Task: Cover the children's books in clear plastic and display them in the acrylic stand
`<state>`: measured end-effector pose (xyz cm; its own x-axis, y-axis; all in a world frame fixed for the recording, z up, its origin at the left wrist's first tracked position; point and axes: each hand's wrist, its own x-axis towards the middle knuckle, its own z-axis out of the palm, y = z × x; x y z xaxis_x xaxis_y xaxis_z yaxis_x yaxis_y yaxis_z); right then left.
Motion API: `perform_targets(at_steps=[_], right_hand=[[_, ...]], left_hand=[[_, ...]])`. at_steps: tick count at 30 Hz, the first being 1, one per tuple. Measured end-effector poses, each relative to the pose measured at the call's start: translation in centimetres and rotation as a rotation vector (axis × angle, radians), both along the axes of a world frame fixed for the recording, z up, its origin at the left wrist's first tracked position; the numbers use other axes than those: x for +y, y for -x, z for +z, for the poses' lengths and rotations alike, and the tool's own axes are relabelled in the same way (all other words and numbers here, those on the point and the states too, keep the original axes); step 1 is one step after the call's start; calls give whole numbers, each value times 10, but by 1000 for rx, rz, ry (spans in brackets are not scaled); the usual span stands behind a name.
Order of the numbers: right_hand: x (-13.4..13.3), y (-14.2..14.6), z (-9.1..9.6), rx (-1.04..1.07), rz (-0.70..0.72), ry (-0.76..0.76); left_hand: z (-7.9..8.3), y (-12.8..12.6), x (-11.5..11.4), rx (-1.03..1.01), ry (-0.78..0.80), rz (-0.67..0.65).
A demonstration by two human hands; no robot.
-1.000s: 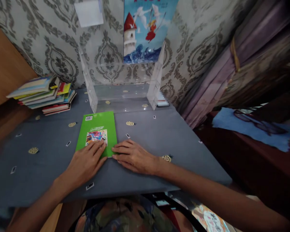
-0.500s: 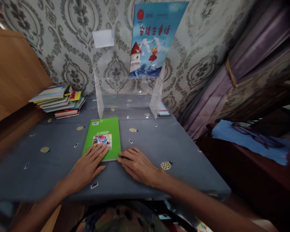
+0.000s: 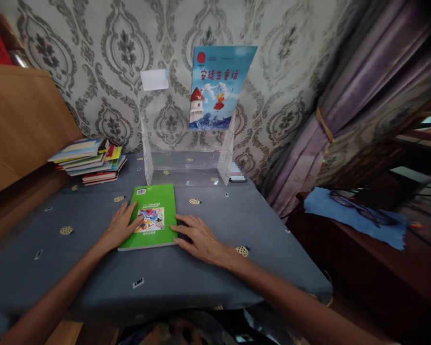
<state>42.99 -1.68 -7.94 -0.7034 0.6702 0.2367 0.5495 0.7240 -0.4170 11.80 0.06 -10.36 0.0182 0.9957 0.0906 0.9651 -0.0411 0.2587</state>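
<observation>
A green book (image 3: 151, 215) lies flat on the grey patterned tablecloth (image 3: 75, 268) in front of me. My left hand (image 3: 120, 227) rests on its left edge with fingers spread over the cover. My right hand (image 3: 197, 237) lies flat against the book's right edge, fingers stretched out. Behind the book stands a clear acrylic stand (image 3: 187, 153) against the wall. A blue picture book (image 3: 217, 86) stands upright on the stand's upper level.
A stack of several books (image 3: 89, 160) sits at the back left of the table. A wooden panel (image 3: 17, 120) rises on the left. Purple curtains (image 3: 330, 120) hang on the right, above a dark side surface with a blue cloth (image 3: 352, 215).
My left hand has slid from the book's near edge up to its left side. The right hand stays at the right edge. The view has tilted upward.
</observation>
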Motion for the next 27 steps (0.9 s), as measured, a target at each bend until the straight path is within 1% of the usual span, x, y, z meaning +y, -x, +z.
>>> perform_targets(at_steps=[2, 5, 10, 14, 16, 18, 23, 27], right_hand=[[12, 6, 2, -14, -9, 13], [36, 20, 3, -11, -13, 10], [84, 46, -1, -49, -81, -11], [109, 61, -3, -35, -178, 6], [114, 64, -3, -30, -229, 11], [117, 65, -4, -23, -250, 10], [118, 64, -6, -4, -258, 17], [118, 64, -6, 1, -247, -3]], left_hand=[[-2, 2, 13, -13, -5, 19], [-6, 1, 24, -2, -62, 14], [-11, 8, 36, 23, -107, -72], [-8, 13, 49, 31, -118, -116], [-5, 12, 54, 51, -127, -109], [0, 9, 57, 85, -146, -111], [12, -9, 61, 174, -228, -240], [14, -25, 70, 175, -244, -289]])
